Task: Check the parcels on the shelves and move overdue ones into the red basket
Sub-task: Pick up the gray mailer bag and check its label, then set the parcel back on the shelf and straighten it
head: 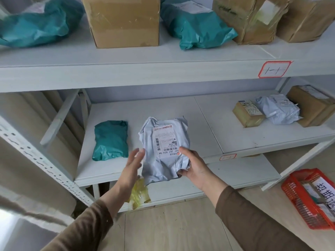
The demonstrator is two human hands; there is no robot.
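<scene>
Two hands meet at a grey parcel [164,149] in front of the middle shelf [208,124]. The right hand [193,164] has its grip clamped on the parcel's lower right edge, thumb on the face beside the label [165,140], fingers wrapped under the crumpled bottom corner. The left hand [133,164] is open, fingers spread and blurred, just beside the parcel's left edge; whether it touches cannot be told. The parcel is held upright and tilted slightly, label facing the camera, its printed text upside down from this view.

On the middle shelf, a teal bag [111,140] lies to the left of the held parcel, apart from it. Further right on the same shelf sit a small box [248,114], a grey bag [279,109] touching it, and a larger box [311,105] at the far right.

The top shelf [126,69] carries a teal bag at the left [36,22], a tall box [125,20], another teal bag [195,24], and two taped boxes [253,19] on the right. A red-bordered tag [274,69] is stuck to its front edge.

The red basket [297,198] stands on the floor [181,229] at the lower right, well apart from the hands, with a paper sign and some items inside. A yellowish scrap of tape [140,194] lies on the bottom shelf below the left wrist.
</scene>
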